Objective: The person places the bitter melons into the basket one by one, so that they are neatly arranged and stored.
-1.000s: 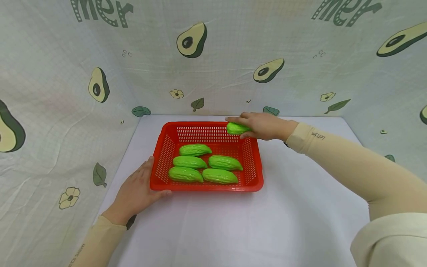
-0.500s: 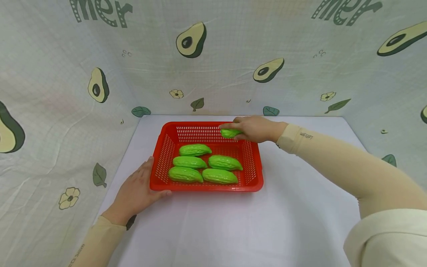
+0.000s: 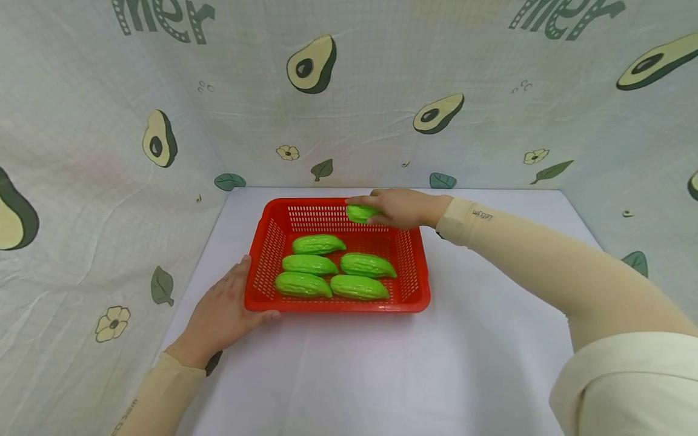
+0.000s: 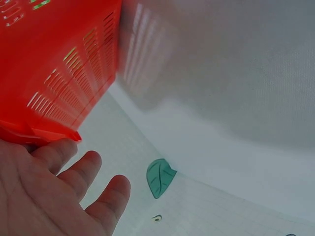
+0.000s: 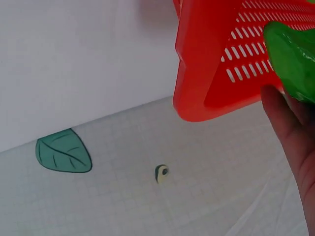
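Note:
In the head view a red plastic basket (image 3: 338, 307) holds several bright green bitter melons, such as one at the front right (image 3: 360, 287) and one at the back left (image 3: 319, 244). My right hand (image 3: 406, 208) grips another bitter melon (image 3: 360, 213) from above, over the basket's back right part. The right wrist view shows this melon (image 5: 295, 61) against the hand's fingers, beside the basket wall. My left hand (image 3: 226, 306) rests at the basket's front left corner, fingers fairly straight along the side and thumb at the front. In the left wrist view its fingertips touch the rim.
The basket stands on a white-covered table (image 3: 349, 375). Pale cloth printed with avocados, leaves and flowers (image 3: 371, 79) hangs behind the table and along both sides. White tabletop lies in front of the basket and to its right.
My right hand has moved left with the bitter melon, from the basket's back right corner to farther inside its back edge. The left hand, the basket and the other melons stay put.

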Demonstrator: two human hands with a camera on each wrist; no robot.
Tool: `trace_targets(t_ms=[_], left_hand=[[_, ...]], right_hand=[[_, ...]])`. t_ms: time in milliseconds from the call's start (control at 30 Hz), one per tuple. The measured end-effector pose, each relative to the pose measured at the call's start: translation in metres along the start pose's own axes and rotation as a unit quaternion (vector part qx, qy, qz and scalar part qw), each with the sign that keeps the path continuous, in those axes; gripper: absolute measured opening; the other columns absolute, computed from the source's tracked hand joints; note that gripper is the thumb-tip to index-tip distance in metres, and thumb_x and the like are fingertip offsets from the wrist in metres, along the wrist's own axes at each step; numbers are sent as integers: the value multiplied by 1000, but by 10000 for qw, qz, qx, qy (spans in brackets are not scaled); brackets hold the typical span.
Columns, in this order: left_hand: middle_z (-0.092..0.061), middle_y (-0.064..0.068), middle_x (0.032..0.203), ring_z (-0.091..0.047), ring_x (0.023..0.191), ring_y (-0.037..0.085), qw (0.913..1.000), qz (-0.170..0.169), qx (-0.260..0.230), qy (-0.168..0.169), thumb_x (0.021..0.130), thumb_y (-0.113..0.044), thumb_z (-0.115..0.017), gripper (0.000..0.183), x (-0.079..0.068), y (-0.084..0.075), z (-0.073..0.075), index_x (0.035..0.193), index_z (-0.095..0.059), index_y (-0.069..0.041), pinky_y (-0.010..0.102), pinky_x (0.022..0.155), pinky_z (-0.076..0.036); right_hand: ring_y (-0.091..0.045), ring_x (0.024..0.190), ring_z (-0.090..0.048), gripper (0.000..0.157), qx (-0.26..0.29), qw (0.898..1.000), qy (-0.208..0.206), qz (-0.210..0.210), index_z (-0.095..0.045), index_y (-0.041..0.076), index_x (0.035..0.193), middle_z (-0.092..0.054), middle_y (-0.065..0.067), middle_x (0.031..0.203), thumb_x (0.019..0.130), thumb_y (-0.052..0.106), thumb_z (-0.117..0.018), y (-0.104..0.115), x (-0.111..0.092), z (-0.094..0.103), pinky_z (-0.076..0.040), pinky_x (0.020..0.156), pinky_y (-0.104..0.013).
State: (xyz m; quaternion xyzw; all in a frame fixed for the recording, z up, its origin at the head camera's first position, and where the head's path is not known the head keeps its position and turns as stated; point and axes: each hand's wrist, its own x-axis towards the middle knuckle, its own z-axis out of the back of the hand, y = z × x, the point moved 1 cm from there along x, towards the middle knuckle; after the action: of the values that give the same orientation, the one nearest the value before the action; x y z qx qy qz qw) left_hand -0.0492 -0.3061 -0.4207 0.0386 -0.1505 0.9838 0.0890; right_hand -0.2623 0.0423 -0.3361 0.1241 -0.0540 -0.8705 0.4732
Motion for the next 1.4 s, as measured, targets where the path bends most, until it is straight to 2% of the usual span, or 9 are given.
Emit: trace_targets(t_ms=[167, 233, 333, 467, 567, 767, 1000, 1267, 1400], left_hand=[[-31, 25, 156, -35, 139, 43, 10000, -13, 5, 1, 74, -69, -75, 127, 1, 1, -1, 157, -13, 4, 59, 108, -36], [-30, 25, 157, -34, 140, 43, 10000, -5, -5, 19, 74, -70, -74, 127, 1, 2, -1, 157, -13, 3, 59, 108, -35], [-30, 24, 157, -34, 140, 43, 10000, 17, -5, 31, 74, -70, -74, 127, 1, 3, -1, 158, -12, 2, 59, 108, -35], [-30, 25, 157, -34, 140, 43, 10000, 41, -26, 20, 74, -68, -76, 127, 1, 3, -2, 158, -12, 2, 59, 108, -35], [-30, 25, 157, -34, 140, 43, 10000, 45, -31, 21, 74, -69, -75, 127, 1, 4, -2, 158, -12, 2, 59, 108, -35], [-29, 24, 157, -34, 140, 43, 9999, 80, -48, 71, 73, -68, -76, 127, 0, 3, -1, 158, -12, 2, 59, 108, -35], [-31, 25, 156, -35, 139, 44, 9999, 125, -40, 91, 73, -68, -76, 127, 0, 2, 0, 158, -11, 2, 60, 107, -36], [-29, 24, 157, -34, 140, 43, 9999, 88, -48, 40, 73, -66, -78, 127, 0, 2, -1, 158, -12, 2, 59, 108, -35], [-29, 24, 157, -34, 140, 43, 10000, 44, -56, 10, 73, -65, -79, 127, 0, 2, -2, 158, -13, 2, 59, 108, -36]], right_hand=[[-20, 91, -62, 64, -35, 9994, 335, -37, -30, 31, 158, -66, -1, 107, 101, 39, -58, 3, 9, -7, -52, 90, -39], [-18, 84, -61, 63, 49, 9989, 462, -67, -29, 33, 158, -65, 0, 104, 102, 37, -58, 4, 12, -11, -53, 85, -37], [-17, 86, -61, 62, 254, 9980, 584, -48, -30, 32, 158, -65, -3, 120, 102, 34, -58, 5, 16, -17, -52, 88, -35], [-17, 93, -60, 61, 359, 9969, 697, 11, -33, 31, 157, -56, -4, 139, 101, 31, -59, 5, 19, -24, -51, 92, -35], [-18, 92, -60, 61, 409, 9959, 805, 42, -34, 30, 156, -56, -3, 140, 101, 28, -60, 4, 21, -30, -51, 91, -35], [-19, 106, -59, 61, 448, 9936, 1031, 88, -38, 26, 155, -55, -1, 142, 100, 24, -63, 3, 22, -41, -49, 99, -36], [-17, 98, -60, 62, 406, 9934, 1076, 18, -37, 29, 156, -60, 1, 134, 100, 24, -63, 0, 25, -48, -49, 97, -35], [-18, 96, -60, 59, 397, 9918, 1200, 181, -38, 26, 155, -62, 0, 127, 101, 23, -61, 1, 28, -51, -50, 95, -35], [-18, 101, -57, 61, 475, 9909, 1240, 225, -38, 25, 155, -59, 1, 132, 99, 17, -61, 1, 27, -52, -49, 97, -35]])
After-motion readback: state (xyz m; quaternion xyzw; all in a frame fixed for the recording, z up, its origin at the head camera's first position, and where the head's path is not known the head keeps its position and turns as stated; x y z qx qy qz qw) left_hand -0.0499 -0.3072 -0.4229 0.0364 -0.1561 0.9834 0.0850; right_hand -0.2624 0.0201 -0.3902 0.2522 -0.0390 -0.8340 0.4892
